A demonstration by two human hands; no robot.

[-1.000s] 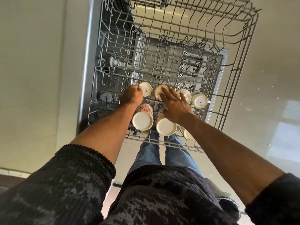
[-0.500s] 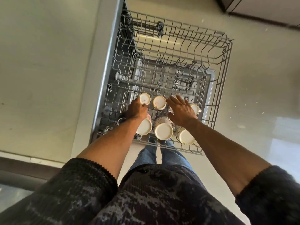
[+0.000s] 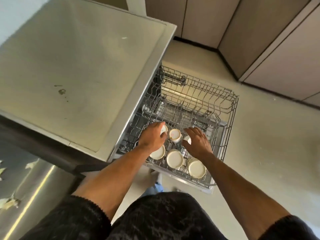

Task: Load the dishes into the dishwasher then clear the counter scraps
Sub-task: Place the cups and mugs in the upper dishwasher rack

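Observation:
The grey wire dishwasher rack [image 3: 232, 116] is pulled out beside the counter. Several pale cups stand upside down at its near end: a small one [image 3: 174, 135] in the middle and three larger ones in front [image 3: 158, 153] [image 3: 174, 159] [image 3: 196, 168]. My left hand [image 3: 152, 138] curls round another small cup [image 3: 164, 129] at the rack's left side. My right hand [image 3: 198, 143] hovers with its fingers spread over a further small cup [image 3: 187, 139], which it mostly hides.
A pale counter top [image 3: 78, 66] with a dark stain [image 3: 61, 91] lies to the left of the rack. Pale scraps [image 3: 10, 202] lie on a steel surface at the lower left. Cabinet doors [image 3: 277, 49] line the far right across the floor.
The view has lifted and swung, bringing the counter, steel surface and cabinets into sight. My left hand has closed over the left small cup. My right hand shifted right onto another small cup.

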